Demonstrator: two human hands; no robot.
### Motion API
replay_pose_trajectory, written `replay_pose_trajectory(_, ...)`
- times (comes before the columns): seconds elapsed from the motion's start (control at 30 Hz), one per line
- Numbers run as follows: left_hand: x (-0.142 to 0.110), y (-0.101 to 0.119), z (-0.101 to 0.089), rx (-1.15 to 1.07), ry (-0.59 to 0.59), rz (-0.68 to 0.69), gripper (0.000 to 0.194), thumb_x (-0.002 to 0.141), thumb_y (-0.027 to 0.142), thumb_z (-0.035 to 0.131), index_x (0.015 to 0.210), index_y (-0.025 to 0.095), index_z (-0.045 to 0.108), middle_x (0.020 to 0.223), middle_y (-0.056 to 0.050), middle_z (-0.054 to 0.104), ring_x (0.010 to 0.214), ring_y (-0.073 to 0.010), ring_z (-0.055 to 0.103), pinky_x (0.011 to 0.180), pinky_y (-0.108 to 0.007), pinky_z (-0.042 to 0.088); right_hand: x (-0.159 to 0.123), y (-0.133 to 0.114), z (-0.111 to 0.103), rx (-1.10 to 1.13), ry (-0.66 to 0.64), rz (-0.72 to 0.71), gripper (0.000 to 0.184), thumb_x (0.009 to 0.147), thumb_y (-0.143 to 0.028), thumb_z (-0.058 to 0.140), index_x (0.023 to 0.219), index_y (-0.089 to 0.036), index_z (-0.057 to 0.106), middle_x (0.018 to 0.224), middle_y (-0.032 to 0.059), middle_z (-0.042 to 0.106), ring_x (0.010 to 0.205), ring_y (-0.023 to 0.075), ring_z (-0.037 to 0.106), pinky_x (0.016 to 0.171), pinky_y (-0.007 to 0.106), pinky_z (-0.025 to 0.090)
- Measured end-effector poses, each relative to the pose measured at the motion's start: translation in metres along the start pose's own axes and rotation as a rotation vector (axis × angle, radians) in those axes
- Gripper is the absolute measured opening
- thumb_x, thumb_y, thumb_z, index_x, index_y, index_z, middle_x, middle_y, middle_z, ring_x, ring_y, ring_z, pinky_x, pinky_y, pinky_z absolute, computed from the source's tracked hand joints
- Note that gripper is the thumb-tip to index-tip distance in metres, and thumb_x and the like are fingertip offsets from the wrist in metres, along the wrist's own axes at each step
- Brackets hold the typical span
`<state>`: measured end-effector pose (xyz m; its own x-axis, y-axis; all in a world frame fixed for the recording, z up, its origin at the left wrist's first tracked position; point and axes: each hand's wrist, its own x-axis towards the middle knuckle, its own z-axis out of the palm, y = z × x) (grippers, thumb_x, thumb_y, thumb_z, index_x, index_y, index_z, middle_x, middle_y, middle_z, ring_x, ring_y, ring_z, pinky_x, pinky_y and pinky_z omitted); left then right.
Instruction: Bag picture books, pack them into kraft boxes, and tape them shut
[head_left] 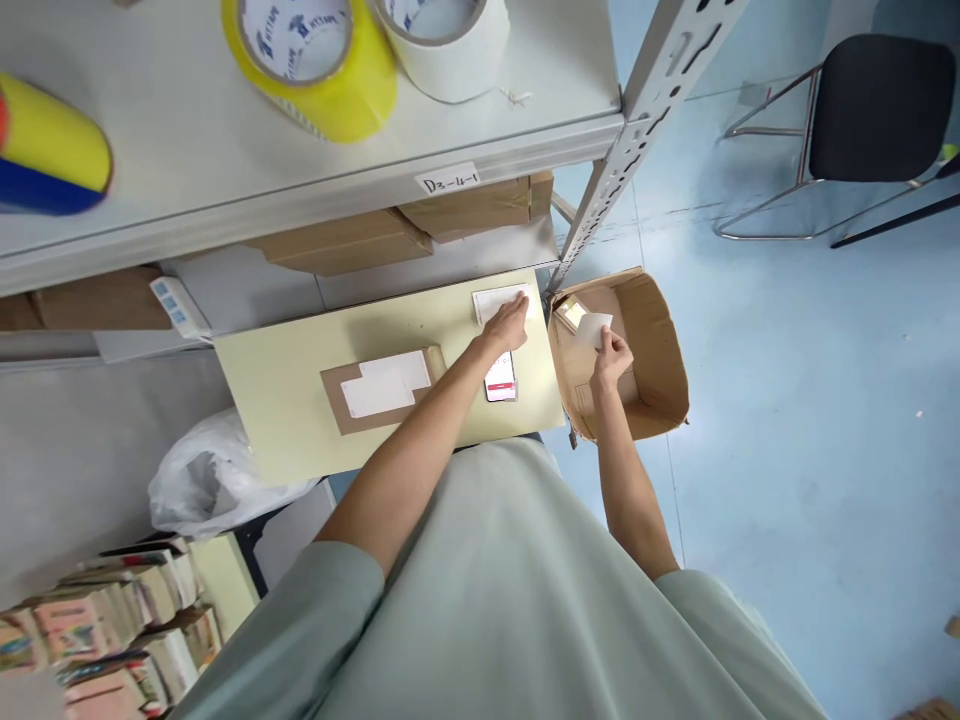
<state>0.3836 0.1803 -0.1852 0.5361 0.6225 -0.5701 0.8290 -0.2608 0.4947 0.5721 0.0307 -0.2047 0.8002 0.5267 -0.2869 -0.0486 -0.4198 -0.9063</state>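
Observation:
My left hand rests its fingertips on a white paper slip at the right end of the cream table, its fingers stretched over it. Just below that hand lies a phone with a lit screen, partly covered by my wrist. Off the table's right end, my right hand pinches a small white paper piece above an open cardboard box. A flat brown parcel with white labels on top lies left of my left forearm.
A metal shelf overhangs the cream table, bearing yellow tape and white tape. Its upright post rises near the box. A plastic bag and stacked books are at left; a black chair stands right.

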Motion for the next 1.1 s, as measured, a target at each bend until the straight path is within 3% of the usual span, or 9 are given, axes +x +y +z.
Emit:
replay_pose_trajectory(0.1, -0.030, -0.002, -0.006, -0.110, 0.129, -0.002, 0.067, 0.095, 0.010, 0.058, 0.162, 0.009, 0.060, 0.171, -0.018, 0.055, 0.159, -0.0324, 0.054, 0.135, -0.048, 0.042, -0.024, -0.025, 0.001, 0.016, 0.012, -0.024, 0.055, 0.096, -0.072, 0.066, 0.087, -0.019, 0.072, 0.083, 0.0060, 0.073, 0.082, 0.0226, 0.067, 0.079, 0.038, 0.059)
replay_pose_trajectory(0.2, -0.084, -0.006, -0.005, -0.267, 0.251, -0.002, 0.041, 0.097, 0.017, 0.061, 0.132, 0.020, 0.083, 0.142, -0.011, 0.080, 0.137, -0.0300, 0.073, 0.127, -0.046, 0.052, -0.057, -0.053, 0.005, 0.000, -0.132, -0.149, 0.044, 0.099, -0.063, 0.069, 0.091, -0.020, 0.075, 0.091, 0.0069, 0.078, 0.089, 0.0243, 0.072, 0.088, 0.041, 0.062)
replay_pose_trajectory(0.33, -0.164, -0.013, -0.004, -0.608, 0.363, -0.011, 0.017, 0.093, 0.031, 0.074, 0.099, 0.025, 0.089, 0.131, -0.008, 0.084, 0.126, -0.0300, 0.078, 0.113, -0.044, 0.062, -0.112, -0.083, 0.012, -0.052, -0.356, -0.377, 0.029, 0.105, -0.052, 0.067, 0.097, -0.026, 0.078, 0.098, 0.0063, 0.080, 0.097, 0.0260, 0.076, 0.094, 0.046, 0.065)
replay_pose_trajectory(0.43, -0.218, -0.016, -0.009, -0.882, 0.386, -0.093, 0.029, 0.087, 0.049, 0.084, 0.099, 0.024, 0.090, 0.126, -0.009, 0.085, 0.123, -0.0335, 0.079, 0.110, -0.047, 0.064, -0.150, -0.096, 0.018, -0.068, -0.527, -0.525, 0.023, 0.108, -0.042, 0.063, 0.105, -0.030, 0.082, 0.120, 0.0099, 0.081, 0.123, 0.0299, 0.076, 0.112, 0.056, 0.061)
replay_pose_trajectory(0.57, -0.273, -0.014, -0.019, -1.148, 0.399, -0.192, 0.043, 0.086, 0.061, 0.083, 0.105, 0.023, 0.090, 0.122, -0.010, 0.086, 0.125, -0.0357, 0.078, 0.113, -0.052, 0.063, -0.187, -0.104, 0.027, -0.116, -0.668, -0.639, 0.027, 0.109, -0.032, 0.059, 0.112, -0.033, 0.086, 0.163, 0.0085, 0.063, 0.164, 0.0331, 0.047, 0.132, 0.067, 0.043)
replay_pose_trajectory(0.67, -0.302, -0.013, -0.024, -1.242, 0.437, -0.201, 0.048, 0.092, 0.064, 0.071, 0.107, 0.022, 0.089, 0.125, -0.012, 0.085, 0.127, -0.0365, 0.077, 0.108, -0.052, 0.066, -0.203, -0.107, 0.035, -0.193, -0.733, -0.693, 0.030, 0.108, -0.030, 0.060, 0.121, -0.034, 0.087, 0.174, 0.0048, 0.054, 0.173, 0.0336, 0.033, 0.136, 0.071, 0.036)
replay_pose_trajectory(0.77, -0.321, -0.019, -0.025, -1.181, 0.491, -0.199, 0.049, 0.092, 0.064, 0.067, 0.109, 0.023, 0.088, 0.121, -0.012, 0.085, 0.124, -0.0362, 0.078, 0.104, -0.052, 0.066, -0.214, -0.112, 0.040, -0.200, -0.783, -0.688, 0.031, 0.109, -0.030, 0.060, 0.124, -0.036, 0.087, 0.175, 0.0026, 0.053, 0.174, 0.0332, 0.028, 0.137, 0.073, 0.032)
replay_pose_trajectory(0.9, -0.340, -0.031, -0.030, -1.109, 0.521, -0.178, 0.039, 0.087, 0.060, 0.075, 0.102, 0.025, 0.086, 0.112, -0.010, 0.086, 0.117, -0.0344, 0.079, 0.102, -0.050, 0.065, -0.230, -0.122, 0.046, -0.202, -0.816, -0.676, 0.033, 0.111, -0.031, 0.058, 0.125, -0.037, 0.087, 0.176, -0.0004, 0.051, 0.175, 0.0338, 0.025, 0.138, 0.074, 0.029)
replay_pose_trajectory(1.1, -0.365, -0.050, -0.049, -1.217, 0.520, -0.076, 0.033, 0.081, 0.055, 0.087, 0.090, 0.023, 0.080, 0.104, -0.008, 0.085, 0.111, -0.0326, 0.080, 0.104, -0.046, 0.063, -0.258, -0.134, 0.061, -0.112, -0.825, -0.672, 0.025, 0.111, -0.037, 0.065, 0.123, -0.038, 0.087, 0.177, -0.0027, 0.050, 0.174, 0.0346, 0.030, 0.140, 0.075, 0.025)
